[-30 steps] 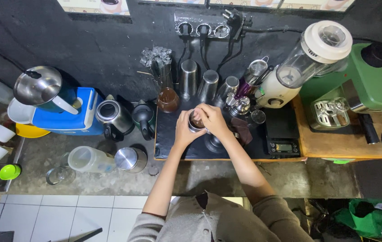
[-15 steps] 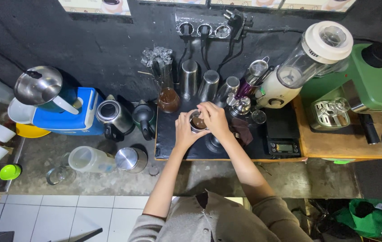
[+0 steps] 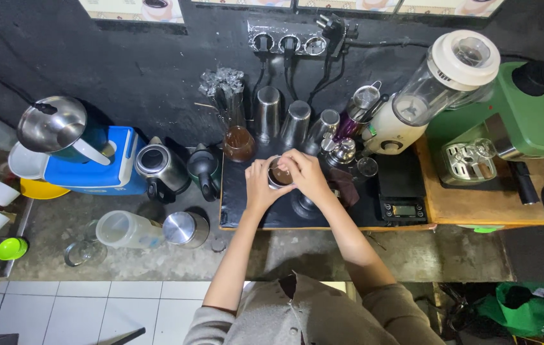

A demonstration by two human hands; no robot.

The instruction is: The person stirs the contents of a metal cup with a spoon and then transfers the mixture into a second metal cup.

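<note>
Both hands meet over a black mat (image 3: 246, 214) on the counter. My left hand (image 3: 260, 186) cups the left side of a small round metal basket (image 3: 279, 176) with dark coffee grounds inside. My right hand (image 3: 305, 174) curls over its right side and top edge. A dark round object (image 3: 302, 204) sits on the mat just under my right wrist. A glass jug of brown liquid (image 3: 239, 143) stands just left of the hands.
Steel cups (image 3: 283, 118) line the back wall under a power strip (image 3: 288, 39). A blender (image 3: 426, 89), green espresso machine (image 3: 514, 121) and black scale (image 3: 401, 188) stand right. A blue cooler (image 3: 96, 167), steel kettle (image 3: 160, 167), plastic pitcher (image 3: 125, 229) and tin (image 3: 183, 228) stand left.
The hands stay on the metal basket in the same place; my right hand's fingers have shifted slightly around its rim.
</note>
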